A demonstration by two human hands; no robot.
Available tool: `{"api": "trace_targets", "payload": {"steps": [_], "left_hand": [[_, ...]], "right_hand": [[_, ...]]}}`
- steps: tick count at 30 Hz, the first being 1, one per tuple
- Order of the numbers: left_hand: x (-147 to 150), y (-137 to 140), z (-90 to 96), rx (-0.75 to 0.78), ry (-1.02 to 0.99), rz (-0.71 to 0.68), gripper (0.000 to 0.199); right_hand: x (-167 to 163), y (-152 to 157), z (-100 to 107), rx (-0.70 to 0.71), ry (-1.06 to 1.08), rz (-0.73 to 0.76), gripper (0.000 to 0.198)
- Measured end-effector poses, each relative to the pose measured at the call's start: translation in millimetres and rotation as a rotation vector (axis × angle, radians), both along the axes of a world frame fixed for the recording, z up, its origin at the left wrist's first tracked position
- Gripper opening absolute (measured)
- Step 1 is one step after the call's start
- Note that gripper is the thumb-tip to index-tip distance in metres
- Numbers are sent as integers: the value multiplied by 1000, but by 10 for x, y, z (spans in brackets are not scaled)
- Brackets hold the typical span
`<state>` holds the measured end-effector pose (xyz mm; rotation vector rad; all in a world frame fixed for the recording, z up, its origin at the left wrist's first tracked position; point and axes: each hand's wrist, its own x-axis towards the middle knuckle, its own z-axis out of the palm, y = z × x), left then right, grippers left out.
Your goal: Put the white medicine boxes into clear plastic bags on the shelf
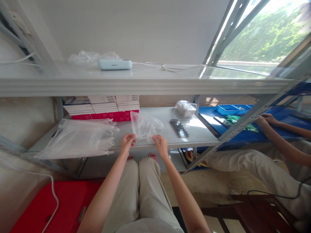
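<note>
A clear plastic bag lies between and just far of the left hand and right hand, their fingers apparently pinching its near edge.

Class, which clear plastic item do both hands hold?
The middle bag, its near edge pinched by the left hand and right hand; the bag pile at left, wrapped bundle at right and upper-shelf plastic lie untouched.
</note>
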<state>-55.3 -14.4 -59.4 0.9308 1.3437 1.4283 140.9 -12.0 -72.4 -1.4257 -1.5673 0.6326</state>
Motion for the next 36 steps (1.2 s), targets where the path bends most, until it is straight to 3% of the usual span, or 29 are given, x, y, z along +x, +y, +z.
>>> {"api": "trace_targets", "payload": {"steps": [7,10,15,20,27,31,36], "left_hand": [[-135,-61,-57,-5,-225,155,49],[-154,-102,-77,-43,-269,129,47],[-222,-212,-98,-115,-223,34,48],[-315,-340,-119,-89,-95,84,48],[-287,-515,-133,-105,-34,8,46],[-292,-564,-172,-120,-71,-5,47],[-337,-603,-218,-104,-108,25,48]], "right_hand": [[414,273,67,-139,222,114,50],[605,263,124,-177,271,199,48],[861,171,200,-256,147,365,40],[1126,156,119,-197,54,288,34],[1297,91,60,-303,60,309,39],[1338,54,94,-272,44,352,39],[1408,44,111,-209,-152,255,30]]}}
